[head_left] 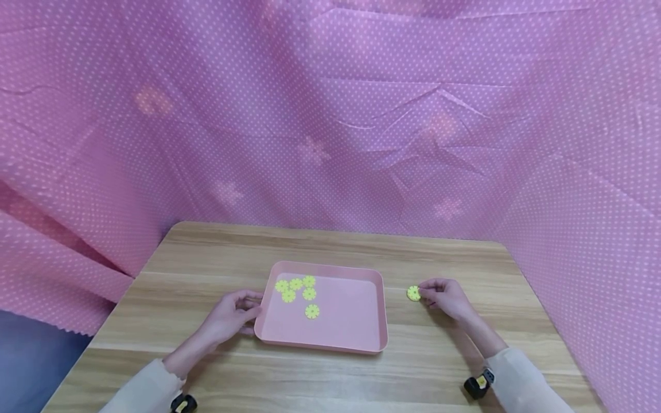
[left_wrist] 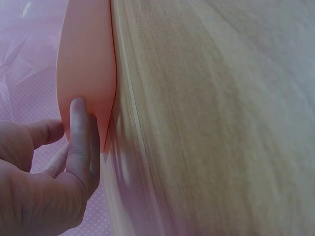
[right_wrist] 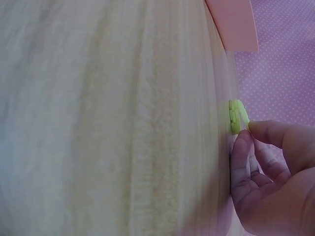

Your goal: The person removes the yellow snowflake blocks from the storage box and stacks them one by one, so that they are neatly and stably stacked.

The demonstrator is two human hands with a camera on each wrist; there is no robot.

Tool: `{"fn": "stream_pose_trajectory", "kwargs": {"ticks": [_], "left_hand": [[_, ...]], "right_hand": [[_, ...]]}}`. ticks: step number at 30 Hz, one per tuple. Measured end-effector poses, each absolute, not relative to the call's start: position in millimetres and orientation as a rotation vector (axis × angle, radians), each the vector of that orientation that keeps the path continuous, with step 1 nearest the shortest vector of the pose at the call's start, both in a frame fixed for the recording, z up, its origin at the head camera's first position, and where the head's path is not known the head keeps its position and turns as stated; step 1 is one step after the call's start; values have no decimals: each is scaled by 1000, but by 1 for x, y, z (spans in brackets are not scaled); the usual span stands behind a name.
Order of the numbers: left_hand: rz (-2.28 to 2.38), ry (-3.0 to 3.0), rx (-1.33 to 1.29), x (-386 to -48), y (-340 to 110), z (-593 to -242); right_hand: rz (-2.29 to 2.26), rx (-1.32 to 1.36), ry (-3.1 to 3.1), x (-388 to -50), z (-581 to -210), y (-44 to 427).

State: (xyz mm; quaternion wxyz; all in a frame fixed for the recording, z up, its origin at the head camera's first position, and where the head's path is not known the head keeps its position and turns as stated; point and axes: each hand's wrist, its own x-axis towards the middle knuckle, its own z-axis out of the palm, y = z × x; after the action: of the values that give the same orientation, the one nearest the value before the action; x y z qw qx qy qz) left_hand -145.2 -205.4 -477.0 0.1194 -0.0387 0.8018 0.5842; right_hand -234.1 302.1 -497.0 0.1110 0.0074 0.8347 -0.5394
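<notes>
A pink tray [head_left: 341, 312] lies on the table with several yellow notched plastic discs [head_left: 312, 311] inside, mostly toward its left back corner. At its left side, my left hand [head_left: 229, 318] touches the outer wall with its fingertips; the left wrist view shows a finger [left_wrist: 78, 123] lying against that wall. Right of the tray, my right hand [head_left: 448, 298] pinches the edge of a yellow notched disc [head_left: 413, 293] between thumb and fingers. The right wrist view shows this disc tilted beside more yellow disc pieces [right_wrist: 234, 117] on the tabletop; how many is hard to tell.
The wood-grain table [head_left: 330, 378] runs under everything. A pink polka-dot cloth [head_left: 330, 143] hangs behind it and along both sides. Each wrist wears a small black device [head_left: 477, 385] near the sleeve.
</notes>
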Motion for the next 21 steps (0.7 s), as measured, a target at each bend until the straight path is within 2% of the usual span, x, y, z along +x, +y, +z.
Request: {"fn": "stream_pose_trajectory", "kwargs": {"ticks": [21], "left_hand": [[1720,2332,-94,-140,-208,-477]], "right_hand": [[-1559,-2,2470,-229,-500,301]]}}
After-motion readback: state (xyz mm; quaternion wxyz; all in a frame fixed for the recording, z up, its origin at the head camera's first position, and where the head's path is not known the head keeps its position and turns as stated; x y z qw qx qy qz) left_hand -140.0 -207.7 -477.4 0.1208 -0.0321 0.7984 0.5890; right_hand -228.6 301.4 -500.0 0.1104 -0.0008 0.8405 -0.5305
